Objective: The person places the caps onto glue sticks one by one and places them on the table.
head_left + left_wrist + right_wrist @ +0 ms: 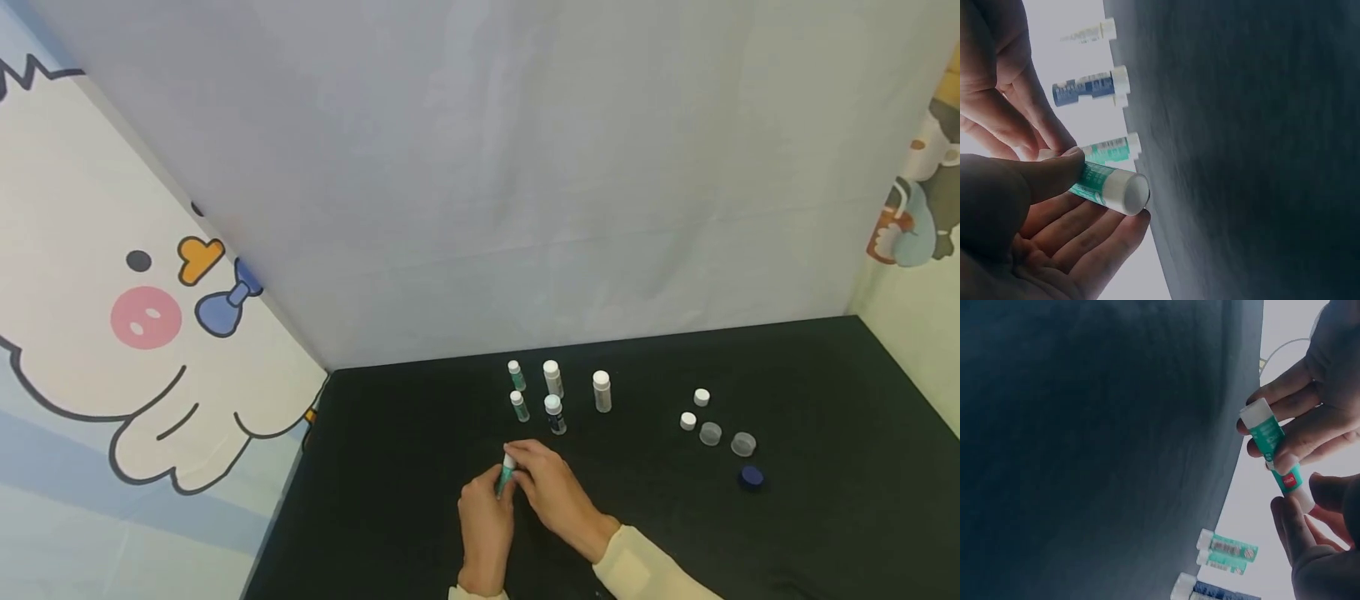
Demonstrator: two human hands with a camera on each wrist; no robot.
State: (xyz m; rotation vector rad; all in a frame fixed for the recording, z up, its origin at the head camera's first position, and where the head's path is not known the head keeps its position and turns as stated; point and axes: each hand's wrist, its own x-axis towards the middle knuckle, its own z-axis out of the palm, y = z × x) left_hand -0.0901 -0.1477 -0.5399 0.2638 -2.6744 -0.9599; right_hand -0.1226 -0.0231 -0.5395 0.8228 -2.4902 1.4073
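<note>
The left hand (pixel 486 518) grips a green tube (pixel 1266 435) between thumb and fingers, while the right hand (pixel 561 493) pinches its white top end. The tube is in front of the left hand, held tilted: its long axis slants from the left palm towards the right fingertips, top pointing away from the person, the other white end jutting past the left thumb. Beyond both hands, two more green tubes, a blue bottle (pixel 556 418) and two white bottles (pixel 602 395) stand upright on the bench (pixel 390 467). Right of the right hand lie two white caps (pixel 701 397), two clear cups (pixel 743 445) and a blue cap (pixel 751 477).
</note>
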